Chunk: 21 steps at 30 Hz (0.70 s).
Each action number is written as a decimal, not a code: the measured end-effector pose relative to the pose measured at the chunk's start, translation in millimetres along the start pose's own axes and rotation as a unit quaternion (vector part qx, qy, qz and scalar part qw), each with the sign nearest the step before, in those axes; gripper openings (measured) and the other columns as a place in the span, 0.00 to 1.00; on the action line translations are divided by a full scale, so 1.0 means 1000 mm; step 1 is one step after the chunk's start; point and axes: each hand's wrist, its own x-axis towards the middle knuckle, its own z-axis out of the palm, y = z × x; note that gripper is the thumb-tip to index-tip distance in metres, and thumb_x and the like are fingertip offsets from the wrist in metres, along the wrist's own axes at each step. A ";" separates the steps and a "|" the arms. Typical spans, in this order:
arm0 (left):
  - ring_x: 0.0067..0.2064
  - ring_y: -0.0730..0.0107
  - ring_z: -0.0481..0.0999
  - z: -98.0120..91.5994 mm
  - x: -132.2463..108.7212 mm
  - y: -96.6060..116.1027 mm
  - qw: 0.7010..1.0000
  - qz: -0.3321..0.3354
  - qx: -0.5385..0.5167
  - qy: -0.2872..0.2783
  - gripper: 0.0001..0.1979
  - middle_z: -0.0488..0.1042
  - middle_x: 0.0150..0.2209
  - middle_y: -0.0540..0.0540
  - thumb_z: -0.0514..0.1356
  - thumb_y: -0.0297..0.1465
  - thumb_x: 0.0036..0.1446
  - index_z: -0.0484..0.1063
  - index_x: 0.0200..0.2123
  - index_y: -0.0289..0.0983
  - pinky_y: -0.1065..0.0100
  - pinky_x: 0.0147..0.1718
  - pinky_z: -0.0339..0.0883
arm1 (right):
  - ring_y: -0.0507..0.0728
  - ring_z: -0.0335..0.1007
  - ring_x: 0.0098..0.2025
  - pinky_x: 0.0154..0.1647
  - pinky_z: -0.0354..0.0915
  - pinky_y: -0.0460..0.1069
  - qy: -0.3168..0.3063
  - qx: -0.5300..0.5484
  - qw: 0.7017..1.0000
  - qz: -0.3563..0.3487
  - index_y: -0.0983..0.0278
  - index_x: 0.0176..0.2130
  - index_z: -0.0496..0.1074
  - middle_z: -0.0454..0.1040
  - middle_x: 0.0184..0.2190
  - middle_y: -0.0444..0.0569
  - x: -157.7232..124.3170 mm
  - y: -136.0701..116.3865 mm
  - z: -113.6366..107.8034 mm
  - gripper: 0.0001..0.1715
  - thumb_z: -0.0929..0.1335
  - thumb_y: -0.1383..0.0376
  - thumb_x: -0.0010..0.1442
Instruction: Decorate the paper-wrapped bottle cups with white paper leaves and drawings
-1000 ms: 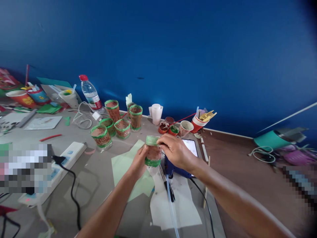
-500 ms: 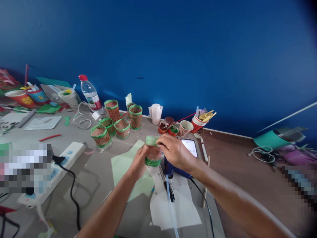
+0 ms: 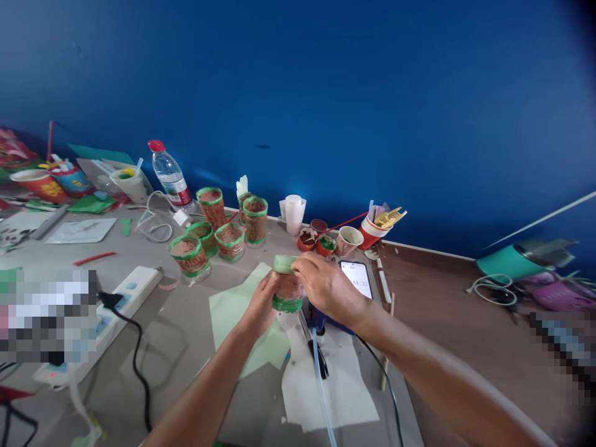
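Observation:
A small brown cup with green bands at both ends point(image 3: 288, 287) is held over the table in front of me. My left hand point(image 3: 261, 305) grips it from the left, thumb along its side. On its upper right, the fingers of my right hand point(image 3: 322, 282) are pinched at the green band point(image 3: 283, 263). Just below the right hand lies a blue glue gun point(image 3: 316, 318), partly hidden, with a clear glue stick point(image 3: 321, 379) running toward me. Under the cup are a pale green paper sheet point(image 3: 233, 310) and a white paper point(image 3: 326, 403).
Several brown and green cups point(image 3: 189, 256) stand behind to the left, near a water bottle point(image 3: 170, 177). Paint cups point(image 3: 326, 244) and a phone point(image 3: 354, 278) are at the right. A power strip point(image 3: 125, 298) with black cables lies left. The table's right edge point(image 3: 410, 397) is close by.
My right hand has shifted very slightly left at the cup's green band. The cup and my left hand stay almost in place.

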 end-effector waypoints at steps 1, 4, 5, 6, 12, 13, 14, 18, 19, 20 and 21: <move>0.43 0.56 0.77 0.000 0.000 0.000 1.000 0.003 -0.006 -0.003 0.25 0.78 0.36 0.41 0.65 0.51 0.46 0.72 0.34 0.34 0.60 0.41 0.70 | 0.57 0.68 0.37 0.39 0.64 0.49 -0.003 -0.011 1.000 0.005 0.65 0.35 0.67 0.70 0.34 0.53 0.001 -0.001 0.000 0.10 0.60 0.75 0.64; 0.44 0.56 0.77 0.000 0.000 0.000 0.999 0.014 -0.029 -0.014 0.24 0.79 0.38 0.41 0.65 0.50 0.48 0.73 0.36 0.34 0.60 0.42 0.70 | 0.57 0.67 0.35 0.37 0.64 0.49 0.010 -0.011 1.000 0.027 0.64 0.35 0.67 0.69 0.32 0.51 0.002 -0.001 0.000 0.09 0.60 0.73 0.64; 0.44 0.56 0.77 0.000 0.000 0.000 0.999 0.015 -0.037 -0.018 0.24 0.79 0.38 0.41 0.65 0.49 0.49 0.74 0.37 0.34 0.61 0.43 0.70 | 0.57 0.67 0.35 0.37 0.64 0.49 0.023 0.007 0.999 0.036 0.64 0.35 0.68 0.69 0.32 0.51 0.002 -0.001 -0.001 0.09 0.61 0.72 0.64; 0.44 0.56 0.77 0.000 0.000 0.000 0.999 0.014 -0.048 -0.021 0.24 0.79 0.38 0.40 0.64 0.49 0.50 0.75 0.38 0.33 0.61 0.43 0.70 | 0.57 0.68 0.34 0.37 0.64 0.49 0.041 0.034 0.998 0.046 0.64 0.35 0.68 0.70 0.32 0.50 0.001 0.000 -0.002 0.08 0.61 0.72 0.64; 0.41 0.56 0.79 -0.002 0.001 0.002 0.997 -0.007 -0.073 -0.009 0.27 0.81 0.36 0.39 0.65 0.51 0.47 0.77 0.39 0.32 0.60 0.44 0.71 | 0.55 0.69 0.37 0.39 0.65 0.48 0.168 0.174 0.966 0.087 0.63 0.39 0.71 0.70 0.34 0.49 -0.011 0.008 -0.007 0.11 0.61 0.73 0.63; 0.40 0.57 0.79 -0.002 0.001 0.002 0.997 -0.007 -0.071 -0.010 0.27 0.81 0.36 0.39 0.65 0.51 0.47 0.78 0.39 0.32 0.61 0.44 0.71 | 0.54 0.69 0.37 0.38 0.66 0.48 0.172 0.179 0.965 0.080 0.63 0.40 0.72 0.70 0.35 0.50 -0.014 0.009 -0.006 0.12 0.61 0.73 0.63; 0.40 0.57 0.79 -0.002 0.001 0.002 0.998 -0.006 -0.069 -0.012 0.27 0.81 0.37 0.39 0.65 0.50 0.47 0.78 0.39 0.32 0.61 0.43 0.71 | 0.54 0.70 0.37 0.38 0.66 0.48 0.170 0.181 0.966 0.070 0.63 0.42 0.72 0.69 0.36 0.50 -0.017 0.009 -0.005 0.14 0.60 0.74 0.63; 0.41 0.57 0.79 -0.002 0.001 -0.001 0.998 0.003 -0.064 -0.027 0.26 0.81 0.38 0.39 0.64 0.50 0.50 0.78 0.40 0.33 0.61 0.44 0.71 | 0.54 0.69 0.37 0.37 0.68 0.48 0.142 0.161 0.976 0.028 0.61 0.45 0.73 0.68 0.36 0.50 -0.023 0.005 0.004 0.18 0.60 0.75 0.63; 0.42 0.56 0.79 -0.002 0.001 -0.001 0.998 0.005 -0.062 -0.031 0.26 0.81 0.37 0.39 0.64 0.50 0.50 0.78 0.40 0.33 0.61 0.44 0.71 | 0.54 0.69 0.37 0.37 0.68 0.48 0.137 0.152 0.978 0.026 0.61 0.45 0.73 0.68 0.36 0.50 -0.023 0.004 0.006 0.18 0.60 0.75 0.62; 0.43 0.56 0.79 -0.002 0.001 -0.002 0.998 0.005 -0.058 -0.035 0.26 0.80 0.37 0.39 0.63 0.50 0.50 0.78 0.41 0.33 0.61 0.44 0.71 | 0.55 0.69 0.37 0.38 0.68 0.48 0.133 0.141 0.981 0.026 0.61 0.45 0.74 0.68 0.36 0.50 -0.023 0.003 0.007 0.19 0.60 0.76 0.61; 0.43 0.55 0.79 -0.002 0.001 -0.002 0.998 0.005 -0.054 -0.037 0.27 0.80 0.37 0.38 0.63 0.50 0.51 0.78 0.41 0.32 0.61 0.44 0.71 | 0.55 0.69 0.37 0.38 0.68 0.48 0.129 0.130 0.983 0.027 0.62 0.45 0.74 0.68 0.36 0.51 -0.022 0.003 0.008 0.19 0.60 0.76 0.61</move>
